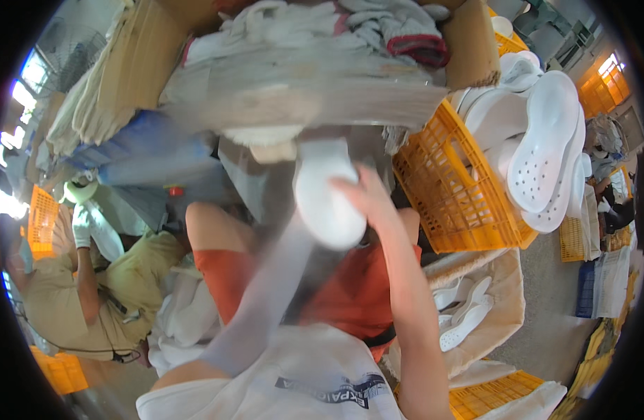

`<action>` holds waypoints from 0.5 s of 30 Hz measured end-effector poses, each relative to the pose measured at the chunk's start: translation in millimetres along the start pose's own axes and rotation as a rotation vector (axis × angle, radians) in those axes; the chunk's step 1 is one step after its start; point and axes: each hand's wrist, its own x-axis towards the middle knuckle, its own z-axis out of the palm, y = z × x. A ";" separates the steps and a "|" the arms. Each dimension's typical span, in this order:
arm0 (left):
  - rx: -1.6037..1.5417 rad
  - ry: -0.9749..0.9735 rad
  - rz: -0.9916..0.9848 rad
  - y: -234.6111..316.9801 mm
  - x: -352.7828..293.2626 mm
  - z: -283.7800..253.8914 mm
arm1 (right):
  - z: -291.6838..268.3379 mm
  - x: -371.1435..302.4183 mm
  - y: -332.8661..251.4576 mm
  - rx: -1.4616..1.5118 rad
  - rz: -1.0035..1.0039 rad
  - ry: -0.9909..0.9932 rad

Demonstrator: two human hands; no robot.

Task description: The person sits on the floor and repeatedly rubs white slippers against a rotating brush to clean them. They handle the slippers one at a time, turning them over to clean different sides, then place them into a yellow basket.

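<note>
A white shoe insole [327, 196], smeared by motion, is held over my lap. My right hand [369, 201] grips its right edge, with fingers lying across the upper face. My left forearm, in a pale grey sleeve, runs up to the insole's left edge; my left hand is hidden behind it and its fingers do not show. Just beyond the insole are a blurred, fuzzy white pad [262, 135] and a tan block [273, 152], beneath the front edge of a cardboard box [469, 49].
Grey work gloves [287, 24] fill the box. At right, a yellow crate [451, 185] overflows with white insoles [546, 140]. A cloth-lined container [500, 308] below it holds more. At left, a co-worker's gloved hand [82, 225] is near another insole [105, 231].
</note>
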 end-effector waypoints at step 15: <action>0.515 0.308 0.301 121.6 -20.3 -35.7 | 74.3 -13.4 -9.1 0.098 0.168 -0.123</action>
